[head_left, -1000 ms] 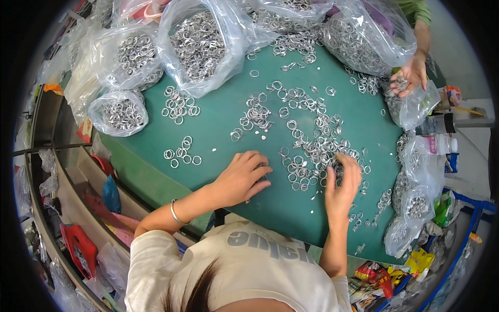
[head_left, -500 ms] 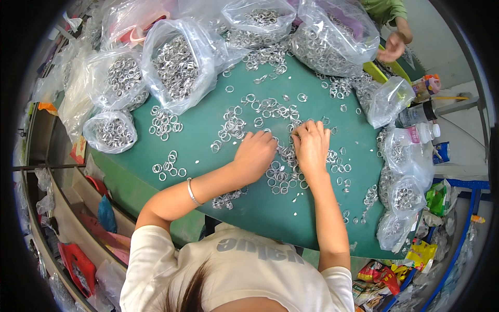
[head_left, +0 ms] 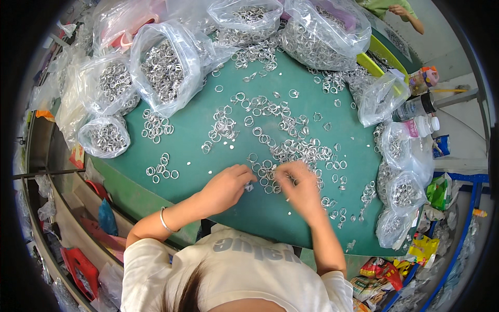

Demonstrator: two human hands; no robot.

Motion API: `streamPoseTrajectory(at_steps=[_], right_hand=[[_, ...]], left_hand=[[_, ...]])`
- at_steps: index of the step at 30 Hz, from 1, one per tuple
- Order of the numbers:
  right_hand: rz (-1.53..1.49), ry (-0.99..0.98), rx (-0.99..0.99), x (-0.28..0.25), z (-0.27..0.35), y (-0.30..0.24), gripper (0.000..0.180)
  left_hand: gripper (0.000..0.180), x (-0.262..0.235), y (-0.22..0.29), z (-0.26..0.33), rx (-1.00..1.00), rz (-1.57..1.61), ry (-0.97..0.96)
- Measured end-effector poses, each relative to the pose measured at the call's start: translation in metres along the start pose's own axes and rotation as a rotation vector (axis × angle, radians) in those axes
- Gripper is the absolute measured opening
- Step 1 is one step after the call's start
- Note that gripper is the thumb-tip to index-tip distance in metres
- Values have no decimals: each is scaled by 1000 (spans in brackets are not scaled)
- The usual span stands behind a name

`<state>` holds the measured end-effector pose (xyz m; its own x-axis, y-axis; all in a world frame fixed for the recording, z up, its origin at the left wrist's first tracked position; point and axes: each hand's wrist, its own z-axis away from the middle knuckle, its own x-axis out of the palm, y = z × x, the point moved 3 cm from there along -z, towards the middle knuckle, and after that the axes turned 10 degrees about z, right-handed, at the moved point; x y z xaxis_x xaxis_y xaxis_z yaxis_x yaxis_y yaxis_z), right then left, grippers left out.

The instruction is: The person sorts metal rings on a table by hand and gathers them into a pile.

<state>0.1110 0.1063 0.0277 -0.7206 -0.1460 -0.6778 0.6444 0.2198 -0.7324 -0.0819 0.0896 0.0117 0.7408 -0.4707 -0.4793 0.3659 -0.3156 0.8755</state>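
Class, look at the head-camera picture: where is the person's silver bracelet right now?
The silver bracelet sits on the left wrist, low and left of centre in the head view, over the near edge of the green table, behind the left hand.

Two hands on table: left hand [head_left: 224, 188], right hand [head_left: 300, 186]; two bottles [head_left: 416, 106]; loose rings [head_left: 291, 151] uncountable.

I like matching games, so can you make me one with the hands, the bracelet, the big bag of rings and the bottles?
Things:
1. left hand
2. right hand
3. big clear bag of rings
4. bottles

Places:
A. at the table's right edge, lying on their sides
B. at the far left of the green table, open at the top
C. its wrist wears a thin silver bracelet
D. blurred, over the loose metal rings near the middle

Pairs: 1-C, 2-D, 3-B, 4-A
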Motion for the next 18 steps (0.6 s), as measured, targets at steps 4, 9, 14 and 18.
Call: streamPoseTrajectory(at_steps=[4, 9, 14, 18], right_hand=[[552, 464, 86, -56, -59, 67, 23], [439, 317, 81, -58, -60, 97, 24], [93, 81, 18, -53, -38, 24, 31], [284, -3, -374, -20, 0, -9, 30]], left_hand=[[35, 6, 5, 7, 72, -193, -100], [31, 1, 10, -13, 126, -152, 21], [26, -2, 2, -124, 11, 245, 165], [28, 12, 5, -153, 79, 206, -46]])
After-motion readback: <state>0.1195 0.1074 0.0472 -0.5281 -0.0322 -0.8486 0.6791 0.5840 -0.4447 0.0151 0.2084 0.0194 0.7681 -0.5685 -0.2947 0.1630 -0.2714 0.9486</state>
